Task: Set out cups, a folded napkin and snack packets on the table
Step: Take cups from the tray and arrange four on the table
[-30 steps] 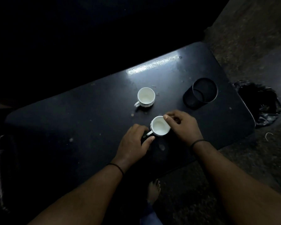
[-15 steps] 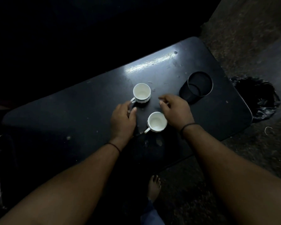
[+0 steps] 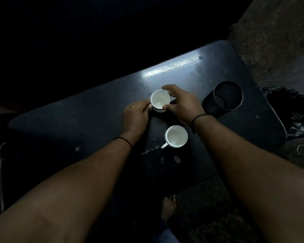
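Two white cups stand on a dark table [image 3: 88,120]. The far cup [image 3: 159,100] is empty, and both of my hands are on it. My left hand [image 3: 135,116] pinches its handle on the left side. Around its right side curls my right hand [image 3: 181,104], thumb and fingers touching the rim and wall. The near cup [image 3: 177,135] stands alone with its handle pointing toward me and to the left, untouched. No napkin or snack packet is in view.
A black mesh holder [image 3: 223,100] stands at the table's right end. Beyond that end a black plastic bag [image 3: 291,113] lies on the floor. My bare foot [image 3: 168,206] shows below the near table edge. The room is very dark at the left and back.
Both hands left the near cup and moved up to the far cup. They now grip it, the left at the handle and the right around the body.
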